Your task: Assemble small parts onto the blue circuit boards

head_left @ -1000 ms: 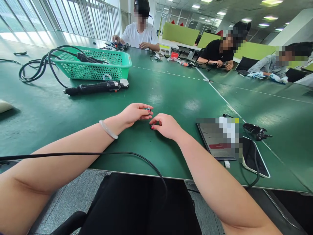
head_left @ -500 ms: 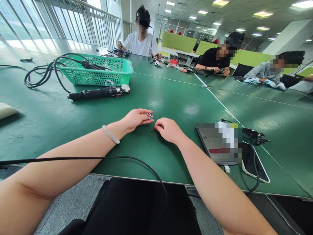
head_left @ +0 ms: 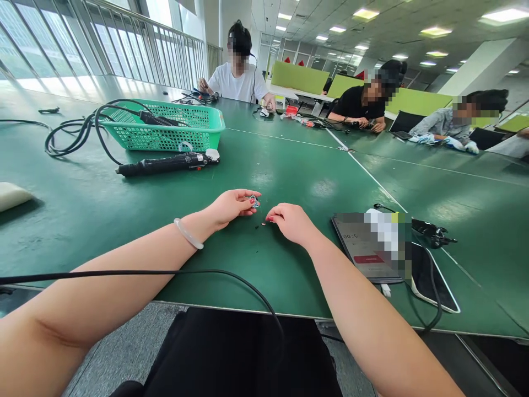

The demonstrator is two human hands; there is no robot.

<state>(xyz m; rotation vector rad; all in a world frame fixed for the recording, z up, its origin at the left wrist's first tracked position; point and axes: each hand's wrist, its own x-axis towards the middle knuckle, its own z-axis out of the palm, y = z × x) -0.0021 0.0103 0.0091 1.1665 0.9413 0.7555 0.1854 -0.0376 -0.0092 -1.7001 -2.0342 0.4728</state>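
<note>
My left hand [head_left: 230,208] is closed in a pinch around a small silvery and dark patterned part [head_left: 254,202], perhaps metal; its kind is too small to make out. A pale bangle [head_left: 188,234] circles that wrist. Just to the right and a little nearer, my right hand [head_left: 290,221] rests low over the green tabletop [head_left: 231,264], thumb and fingertips drawn together. What its fingertips hold, if anything, cannot be seen. Beside them on the table lie a tiny dark bit [head_left: 257,226] and a small pinkish piece [head_left: 263,224].
A black electric screwdriver [head_left: 165,164] lies before a green basket [head_left: 161,140] with a cable. To the right are a tablet [head_left: 355,242], a phone [head_left: 438,281] and a black clip-like object [head_left: 433,230]. A black cable [head_left: 136,272] crosses near me. Several people sit beyond.
My right hand has shifted slightly right, its fingertips a little farther from the left hand. The left hand has turned slightly with the small part still in it. The whole view has tilted slightly.
</note>
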